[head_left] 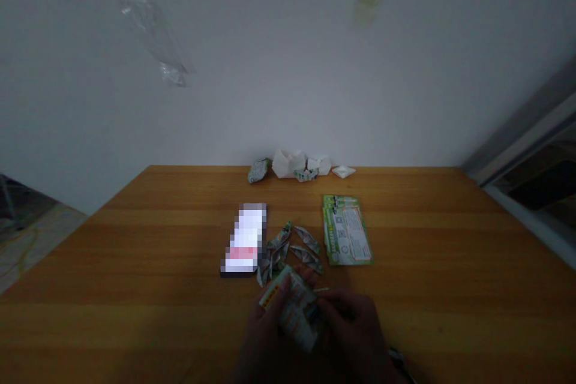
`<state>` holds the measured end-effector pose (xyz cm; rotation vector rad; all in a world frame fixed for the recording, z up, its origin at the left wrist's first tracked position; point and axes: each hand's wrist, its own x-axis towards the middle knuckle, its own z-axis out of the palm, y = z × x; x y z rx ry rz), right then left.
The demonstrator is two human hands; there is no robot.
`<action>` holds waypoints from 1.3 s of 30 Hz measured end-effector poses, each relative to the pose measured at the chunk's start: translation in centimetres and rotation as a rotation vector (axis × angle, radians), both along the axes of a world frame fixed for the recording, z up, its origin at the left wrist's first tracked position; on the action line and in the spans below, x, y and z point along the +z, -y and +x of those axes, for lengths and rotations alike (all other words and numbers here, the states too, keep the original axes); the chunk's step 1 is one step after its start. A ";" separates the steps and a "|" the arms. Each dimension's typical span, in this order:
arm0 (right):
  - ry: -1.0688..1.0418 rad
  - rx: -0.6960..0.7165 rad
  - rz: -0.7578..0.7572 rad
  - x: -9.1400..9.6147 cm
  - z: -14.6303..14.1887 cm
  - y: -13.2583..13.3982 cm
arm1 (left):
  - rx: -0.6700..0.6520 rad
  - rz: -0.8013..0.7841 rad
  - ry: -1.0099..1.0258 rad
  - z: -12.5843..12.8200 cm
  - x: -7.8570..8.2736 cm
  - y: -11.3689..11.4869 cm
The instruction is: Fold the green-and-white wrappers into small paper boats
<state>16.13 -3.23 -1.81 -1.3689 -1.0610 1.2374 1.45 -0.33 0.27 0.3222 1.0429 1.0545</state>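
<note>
Low in the middle of the view, my left hand is closed on a green and white printed leaflet, its thumb lying across the face. My right hand pinches the same leaflet at its right side; the fingertips there are dim. The sheet is tilted, and I cannot tell whether it is folded. Just beyond my hands lie several narrow folded pieces of printed paper, loosely grouped on the wooden table. Past my right hand sits a stack of similar green leaflets.
A phone with a lit, blurred screen lies left of the folded pieces. Along the wall stand a crumpled printed paper, white folded papers and a small white paper boat. Something dark shows beside my right forearm.
</note>
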 end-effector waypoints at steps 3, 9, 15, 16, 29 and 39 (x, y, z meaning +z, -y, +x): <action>0.019 0.032 -0.010 -0.1 0.7 -0.3 | -0.006 0.126 -0.242 -0.9 0.3 -0.6; 0.168 0.165 0.089 0.3 1.5 -0.5 | -0.019 0.188 -0.392 -1.2 0.9 -0.8; 0.161 0.116 0.100 0.6 1.0 -0.4 | -0.075 0.143 -0.362 -0.9 0.5 -0.5; 0.169 0.117 0.111 0.6 1.0 -0.4 | -0.083 0.138 -0.357 -0.9 0.4 -0.4; 0.083 0.048 0.030 0.3 0.3 -0.3 | -0.126 0.186 -0.431 -0.5 0.5 -0.1; 0.090 -0.235 -0.002 0.6 0.6 -0.2 | -0.186 0.194 -0.262 0.0 0.7 -0.3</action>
